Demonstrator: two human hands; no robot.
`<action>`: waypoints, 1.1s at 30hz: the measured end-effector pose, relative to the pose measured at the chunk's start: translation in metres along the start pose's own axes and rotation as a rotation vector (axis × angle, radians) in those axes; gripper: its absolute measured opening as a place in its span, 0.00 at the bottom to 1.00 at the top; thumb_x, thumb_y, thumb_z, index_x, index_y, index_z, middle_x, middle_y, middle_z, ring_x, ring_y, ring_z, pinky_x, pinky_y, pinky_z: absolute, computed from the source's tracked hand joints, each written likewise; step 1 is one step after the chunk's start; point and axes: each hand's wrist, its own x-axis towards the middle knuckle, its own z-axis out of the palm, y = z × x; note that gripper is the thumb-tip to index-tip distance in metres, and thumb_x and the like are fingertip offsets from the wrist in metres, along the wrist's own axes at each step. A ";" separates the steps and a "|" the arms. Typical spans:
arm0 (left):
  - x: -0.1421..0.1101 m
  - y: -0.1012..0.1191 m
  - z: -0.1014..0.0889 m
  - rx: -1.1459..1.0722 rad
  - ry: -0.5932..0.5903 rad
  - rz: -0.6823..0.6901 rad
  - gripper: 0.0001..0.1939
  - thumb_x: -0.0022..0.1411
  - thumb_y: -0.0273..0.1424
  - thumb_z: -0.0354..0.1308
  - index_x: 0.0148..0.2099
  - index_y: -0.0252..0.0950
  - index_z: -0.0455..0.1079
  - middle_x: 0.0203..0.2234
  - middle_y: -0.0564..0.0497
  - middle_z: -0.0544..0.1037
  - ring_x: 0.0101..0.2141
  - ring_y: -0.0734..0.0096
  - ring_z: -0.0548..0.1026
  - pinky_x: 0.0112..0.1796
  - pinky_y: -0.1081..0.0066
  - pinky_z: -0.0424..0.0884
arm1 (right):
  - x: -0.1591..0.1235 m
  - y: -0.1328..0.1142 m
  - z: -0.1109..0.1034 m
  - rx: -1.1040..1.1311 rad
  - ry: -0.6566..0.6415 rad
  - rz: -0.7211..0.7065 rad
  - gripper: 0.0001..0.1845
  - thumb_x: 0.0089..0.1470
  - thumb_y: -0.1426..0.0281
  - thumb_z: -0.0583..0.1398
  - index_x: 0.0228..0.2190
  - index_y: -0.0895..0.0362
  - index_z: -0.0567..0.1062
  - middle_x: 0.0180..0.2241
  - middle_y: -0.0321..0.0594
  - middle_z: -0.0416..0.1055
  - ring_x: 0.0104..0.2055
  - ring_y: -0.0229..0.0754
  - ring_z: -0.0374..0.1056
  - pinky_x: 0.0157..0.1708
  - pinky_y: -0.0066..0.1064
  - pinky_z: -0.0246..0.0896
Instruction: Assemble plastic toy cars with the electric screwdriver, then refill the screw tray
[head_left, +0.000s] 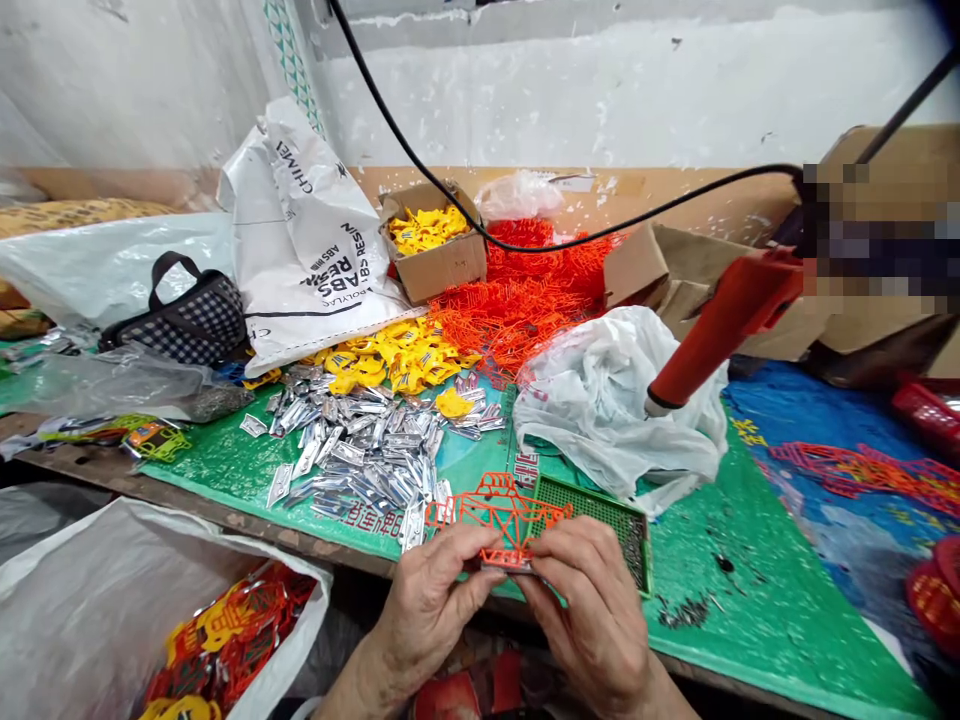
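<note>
Between my two hands, over the table's front edge, is an orange plastic lattice frame (510, 520) with a flat metal piece along its bottom. My left hand (442, 580) pinches the left end of that base, thumb and fingers closed. Gripping the right end is my right hand (589, 600), its fingers curled round the edge. Just beyond lies a heap of shiny metal plates (360, 450). Behind my right hand sits a green tray (585, 500) of small dark screws, partly covered by the hand.
A red electric screwdriver (727, 325) hangs at right above a crumpled white bag (622, 390). Yellow parts (405, 355) and orange frames (517, 300) are piled at the back. An open sack (150, 570) with assembled pieces stands front left. Loose screws (686, 612) lie right of the tray.
</note>
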 end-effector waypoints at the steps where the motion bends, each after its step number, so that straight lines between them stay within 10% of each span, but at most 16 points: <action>1: 0.000 -0.001 0.000 0.011 -0.008 0.025 0.20 0.55 0.21 0.66 0.49 0.44 0.78 0.33 0.49 0.85 0.33 0.67 0.82 0.37 0.75 0.76 | 0.000 0.000 0.000 0.012 -0.006 0.003 0.07 0.55 0.81 0.61 0.35 0.60 0.73 0.32 0.44 0.76 0.36 0.43 0.69 0.40 0.41 0.64; 33: 0.001 -0.016 -0.005 0.088 -0.272 0.176 0.18 0.60 0.19 0.61 0.50 0.42 0.75 0.33 0.47 0.82 0.34 0.68 0.80 0.38 0.75 0.75 | -0.013 0.005 0.007 0.012 -0.040 0.065 0.05 0.58 0.76 0.59 0.38 0.59 0.73 0.35 0.44 0.77 0.40 0.44 0.68 0.39 0.38 0.61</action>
